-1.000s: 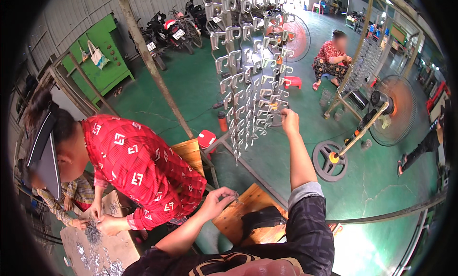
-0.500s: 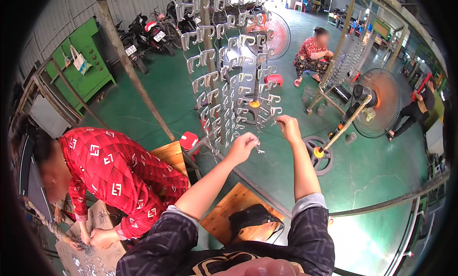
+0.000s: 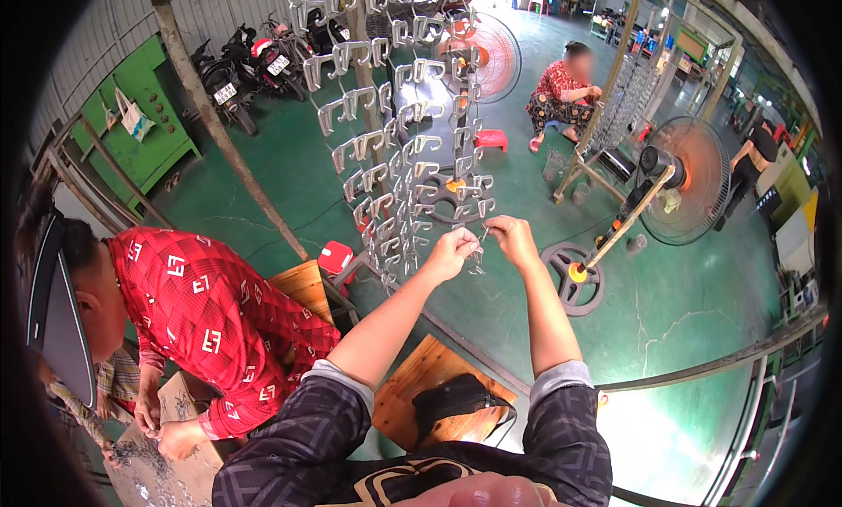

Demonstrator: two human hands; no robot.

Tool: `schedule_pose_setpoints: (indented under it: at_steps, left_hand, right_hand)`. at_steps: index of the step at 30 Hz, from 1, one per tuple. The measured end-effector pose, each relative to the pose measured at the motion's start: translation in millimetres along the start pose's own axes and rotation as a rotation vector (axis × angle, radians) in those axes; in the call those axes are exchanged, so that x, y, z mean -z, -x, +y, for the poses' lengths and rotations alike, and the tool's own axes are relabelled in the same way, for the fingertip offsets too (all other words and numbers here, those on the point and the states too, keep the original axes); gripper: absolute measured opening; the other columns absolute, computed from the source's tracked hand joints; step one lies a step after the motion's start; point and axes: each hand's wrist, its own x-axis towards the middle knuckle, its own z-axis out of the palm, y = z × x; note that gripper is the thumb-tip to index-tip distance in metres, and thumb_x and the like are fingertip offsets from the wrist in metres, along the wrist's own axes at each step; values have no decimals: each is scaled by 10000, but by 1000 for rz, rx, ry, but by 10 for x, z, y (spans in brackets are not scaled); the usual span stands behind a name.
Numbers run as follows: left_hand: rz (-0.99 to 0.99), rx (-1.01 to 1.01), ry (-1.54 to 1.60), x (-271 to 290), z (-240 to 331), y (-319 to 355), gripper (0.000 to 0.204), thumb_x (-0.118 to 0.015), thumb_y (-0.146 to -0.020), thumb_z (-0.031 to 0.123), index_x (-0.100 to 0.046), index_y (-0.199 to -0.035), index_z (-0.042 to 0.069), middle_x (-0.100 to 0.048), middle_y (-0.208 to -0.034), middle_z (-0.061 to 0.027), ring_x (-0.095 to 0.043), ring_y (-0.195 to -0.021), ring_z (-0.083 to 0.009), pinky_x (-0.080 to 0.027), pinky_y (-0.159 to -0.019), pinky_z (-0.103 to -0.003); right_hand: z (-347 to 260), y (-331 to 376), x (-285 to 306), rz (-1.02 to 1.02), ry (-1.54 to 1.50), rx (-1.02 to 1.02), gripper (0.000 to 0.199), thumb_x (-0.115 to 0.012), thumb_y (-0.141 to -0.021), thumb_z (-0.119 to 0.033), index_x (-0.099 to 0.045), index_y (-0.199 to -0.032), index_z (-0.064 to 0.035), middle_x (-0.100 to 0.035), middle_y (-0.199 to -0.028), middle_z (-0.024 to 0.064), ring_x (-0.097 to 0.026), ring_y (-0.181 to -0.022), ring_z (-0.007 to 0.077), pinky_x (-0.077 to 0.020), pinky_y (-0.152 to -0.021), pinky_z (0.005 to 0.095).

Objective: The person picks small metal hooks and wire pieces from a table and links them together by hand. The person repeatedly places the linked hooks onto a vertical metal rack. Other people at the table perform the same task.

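Observation:
Strings of silvery hook-shaped metal parts hang in front of me, linked one below another. At their lower right end, my left hand is closed in a pinch. A small metal piece dangles just beside its fingertips. My right hand is raised close to the left one, thumb and finger pinched on a thin metal piece. The fingertips of both hands are nearly together. How the pieces join the hanging string is too small to tell.
On my left a person in a red patterned shirt bends over a cardboard-covered table with small metal parts. A black bag lies on a wooden stool below my arms. Standing fans, a red stool and a slanting post stand around.
My right hand has come down and left, from the end of a hanging string to beside my left hand. The whole view has shifted slightly.

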Motion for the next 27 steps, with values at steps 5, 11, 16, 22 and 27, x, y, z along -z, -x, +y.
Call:
schedule_pose_setpoints:
  at_steps: [5,11,16,22,27]
  left_hand:
    - [-83,-35,139,22,18,43,52,-527,-938,51,-566,-951,18,-660,-925,-64,-615,-882,-115,-469,-827,-267]
    - [-128,2,148,54,-7,-73,63,-519,-939,48,-564,-967,14,-663,-928,-72,-614,-896,-119,-470,-843,-271]
    - [-143,27,139,8,32,-100,65,-516,-943,53,-562,-965,12,-663,-933,-76,-614,-905,-123,-470,-848,-272]
    - [-123,5,165,-15,-15,-129,68,-516,-946,60,-561,-958,11,-664,-934,-77,-615,-902,-125,-469,-845,-273]
    - [-71,8,198,-6,-38,-139,63,-519,-944,57,-564,-959,15,-665,-934,-76,-612,-890,-121,-468,-831,-271]
  right_hand:
    - [14,48,-67,10,-48,-11,210,-633,-747,60,-694,-936,-8,-689,-895,143,-677,-815,274,-522,-730,335]
    - [115,-8,-179,8,-121,-75,245,-599,-731,87,-697,-931,-15,-704,-910,110,-684,-845,223,-523,-756,305]
    - [211,-19,-208,42,-140,-109,251,-598,-737,84,-703,-940,-20,-708,-906,111,-685,-839,205,-523,-758,297]
    - [227,10,-237,51,-207,-157,247,-586,-755,89,-706,-946,-12,-714,-908,102,-677,-824,167,-524,-746,280]
    - [316,2,-271,66,-310,-197,261,-564,-763,110,-704,-951,-3,-716,-901,84,-664,-797,132,-527,-730,265]
